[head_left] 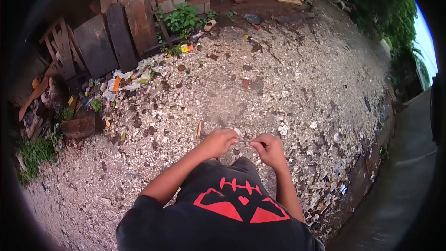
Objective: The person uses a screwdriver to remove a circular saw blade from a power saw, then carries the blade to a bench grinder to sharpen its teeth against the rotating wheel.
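My left hand (217,143) is closed, its fingers pinching one end of a thin, short rod-like piece (243,141). Opposite it, my right hand (269,150) pinches the other end between thumb and fingers. The piece spans the small gap between both hands, in front of my dark shirt with its red print (241,204). It is too small to make out exactly. Just beyond my left hand, a black and orange tool with a handle (200,130) lies on the gravel.
Pale stony ground (316,83) surrounds me. Leaning boards (139,23), litter and green plants (181,16) line the upper left. A single clog (210,25) lies near the plants. A grey wall or sheet (399,176) runs along the right, with trees above.
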The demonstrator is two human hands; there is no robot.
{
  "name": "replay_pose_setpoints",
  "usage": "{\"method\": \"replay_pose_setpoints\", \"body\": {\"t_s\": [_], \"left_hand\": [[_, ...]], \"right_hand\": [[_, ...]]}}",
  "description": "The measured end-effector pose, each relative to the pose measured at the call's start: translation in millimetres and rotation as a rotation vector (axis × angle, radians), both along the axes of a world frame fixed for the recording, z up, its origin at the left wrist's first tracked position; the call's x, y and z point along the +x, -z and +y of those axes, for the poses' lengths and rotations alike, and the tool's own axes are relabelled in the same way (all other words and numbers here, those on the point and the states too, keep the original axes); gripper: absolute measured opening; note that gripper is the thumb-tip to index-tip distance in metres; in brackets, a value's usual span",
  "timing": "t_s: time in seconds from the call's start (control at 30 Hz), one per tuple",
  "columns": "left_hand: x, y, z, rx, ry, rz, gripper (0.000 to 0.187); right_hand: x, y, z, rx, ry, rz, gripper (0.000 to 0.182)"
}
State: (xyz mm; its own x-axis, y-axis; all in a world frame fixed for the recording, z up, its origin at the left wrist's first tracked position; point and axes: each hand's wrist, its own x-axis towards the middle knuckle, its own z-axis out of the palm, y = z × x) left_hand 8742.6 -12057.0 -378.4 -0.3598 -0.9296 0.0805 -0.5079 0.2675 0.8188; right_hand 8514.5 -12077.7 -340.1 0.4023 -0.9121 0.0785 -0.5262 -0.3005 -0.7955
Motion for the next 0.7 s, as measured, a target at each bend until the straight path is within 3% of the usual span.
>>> {"method": "replay_pose_setpoints", "body": {"t_s": [0.03,0.17,0.27,0.37,0.47,0.5,0.53,0.67,0.7], "left_hand": [[-3,-3,-33,-0.012,0.056,-0.011,0.016],[-6,15,-162,0.035,0.246,-0.054,0.016],[1,41,-274,-0.002,0.287,-0.179,0.017],[10,60,-384,0.005,0.22,-0.187,0.019],[25,69,-496,0.001,0.061,-0.246,0.02],[38,68,-530,0.015,0.017,-0.32,0.019],[46,69,-551,0.051,-0.02,-0.381,0.019],[87,69,-659,-0.005,-0.087,-0.348,0.014],[95,69,-689,0.039,-0.096,-0.359,0.014]], "right_hand": [[-6,2,-25,-0.034,0.004,-0.009,0.018],[-31,51,-130,0.269,0.143,-0.169,0.015],[-32,79,-235,0.405,0.136,-0.138,0.02],[-30,90,-369,0.305,0.018,-0.102,0.025],[-7,88,-514,0.407,-0.088,0.035,0.023],[13,83,-561,0.242,-0.201,0.186,0.022],[31,78,-598,0.096,-0.313,0.342,0.021],[113,82,-712,0.029,-0.61,0.358,0.022],[135,98,-734,0.028,-0.579,0.39,0.024]]}}
